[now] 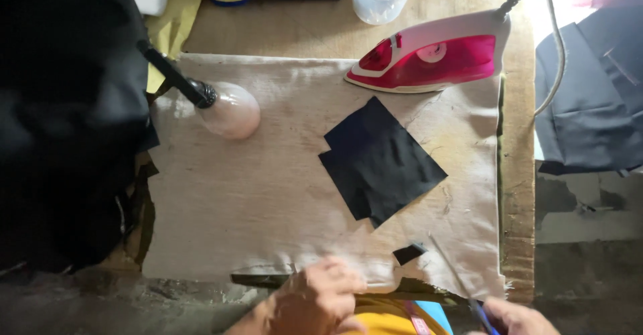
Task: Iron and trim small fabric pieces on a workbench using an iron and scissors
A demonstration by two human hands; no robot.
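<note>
Two hands work below the black cloth [378, 161]: your left hand [318, 301] curls, pinning the pad [254, 201] flat, while your right hand [512, 316] grips scissors [462, 285].

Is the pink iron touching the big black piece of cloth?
Apart. The head view shows a strip of pale pressing cloth between the pink iron and the top corner of the black cloth.

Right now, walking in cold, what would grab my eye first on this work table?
The pink and white iron at the top right of the pale cloth, then the black fabric piece lying flat in the middle. A lit bulb glows at the left, while both hands, left and right, sit at the near edge.
</note>
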